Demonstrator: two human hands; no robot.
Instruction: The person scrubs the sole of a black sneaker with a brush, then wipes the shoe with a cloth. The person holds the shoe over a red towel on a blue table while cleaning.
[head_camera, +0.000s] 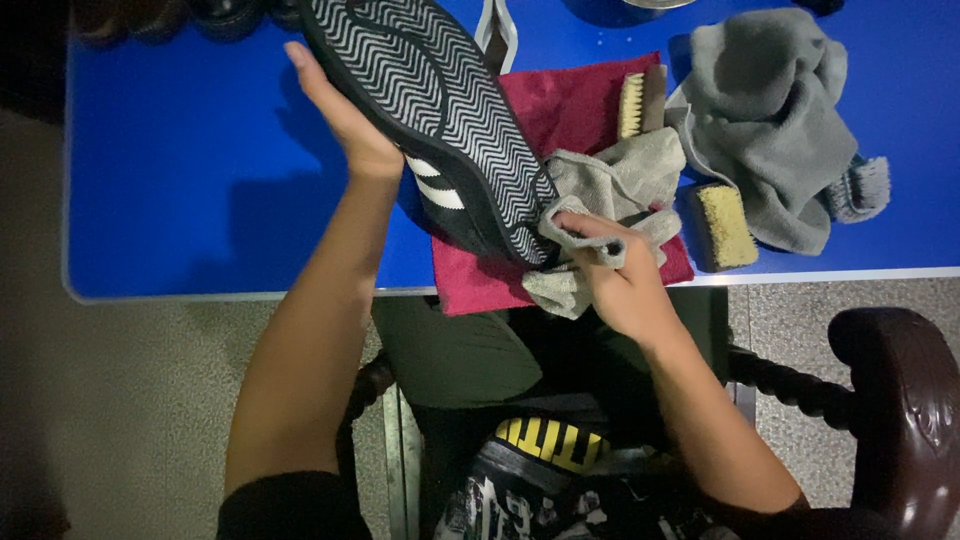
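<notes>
- a black shoe (440, 120) is held sole-up above the blue bench (200, 160), propped by the left hand (345, 115), fingers pressed together along its side.
- a grey cloth (610, 185) is pinched in the right hand (620, 275) fingers against the shoe's 5 o'clock end.
- a red cloth (570, 110) lies beneath.
- at 3 o'clock, two brushes (725, 225) and a grey towel (770, 120) are seen.
</notes>
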